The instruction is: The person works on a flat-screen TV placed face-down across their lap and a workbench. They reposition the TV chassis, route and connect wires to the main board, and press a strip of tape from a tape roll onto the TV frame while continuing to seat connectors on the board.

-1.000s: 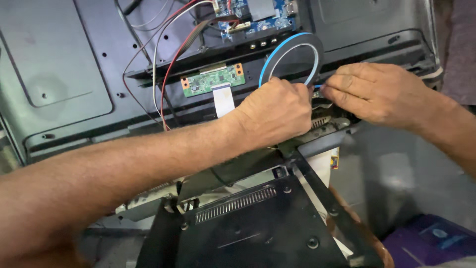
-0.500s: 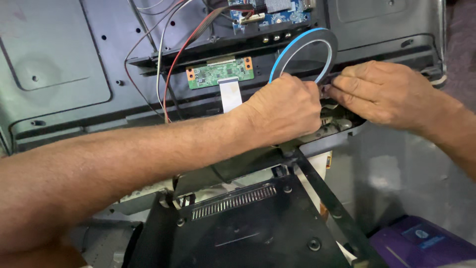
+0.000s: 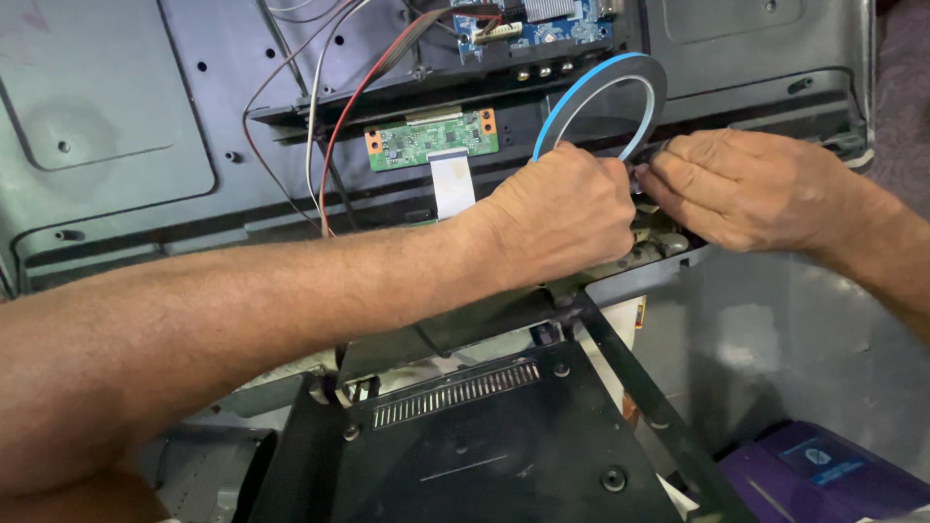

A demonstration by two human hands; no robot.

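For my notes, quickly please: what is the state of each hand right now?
Left hand: closed, gripping the thin blue-edged tape roll at its lower rim.
Right hand: closed, fingers pinching at the same spot; what they pinch cannot be told.

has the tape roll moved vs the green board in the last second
No. The tape roll sits right of the green board as before, held by both hands; only the camera shifted.

tape roll (image 3: 603, 102): blue edge, grey face. small circuit board (image 3: 431, 138): green, orange corners. upper circuit board (image 3: 542, 24): blue. ribbon cable (image 3: 451, 182): white. wires (image 3: 334, 116): red, white, grey. back panel (image 3: 116, 136): grey-blue. bracket (image 3: 484, 455): black. box (image 3: 823, 475): purple, blue label.
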